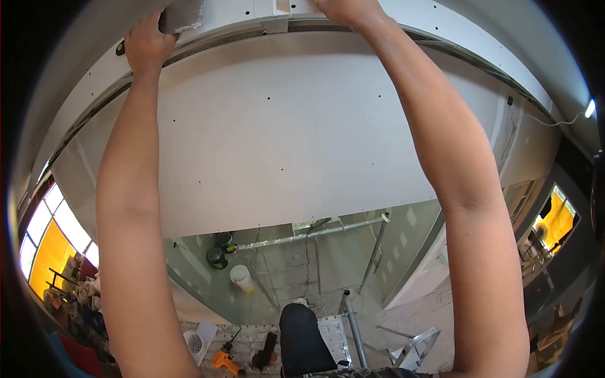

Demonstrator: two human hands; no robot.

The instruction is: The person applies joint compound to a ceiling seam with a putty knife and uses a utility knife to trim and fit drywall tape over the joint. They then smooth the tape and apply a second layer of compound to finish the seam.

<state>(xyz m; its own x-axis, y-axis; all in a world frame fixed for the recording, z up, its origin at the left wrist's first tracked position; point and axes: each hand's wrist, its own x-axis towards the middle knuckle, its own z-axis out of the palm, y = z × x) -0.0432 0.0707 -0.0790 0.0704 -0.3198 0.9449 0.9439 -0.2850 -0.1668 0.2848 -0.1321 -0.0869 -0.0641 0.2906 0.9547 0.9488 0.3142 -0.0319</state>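
Observation:
Both arms reach up to the top of the view. My left hand (149,43) is closed on the edge of a grey plasterboard offcut (181,16) with a ragged white edge. A small black and yellow item (120,48), perhaps a tape measure, shows beside that hand. My right hand (350,11) is at the white ceiling board (416,14); its fingers are mostly cut off by the frame's top. Between the hands is a pale vertical strip (281,7) at the board. Below runs a dark gap, then a large white wall panel (277,132) dotted with screws.
I am up on a metal scaffold platform (252,334). An orange drill (225,360) and a dark tool (265,353) lie on it. A scaffold rail (309,234) crosses below the panel. On the floor stand a white bucket (241,277), dark buckets (217,257) and a stepladder (417,348).

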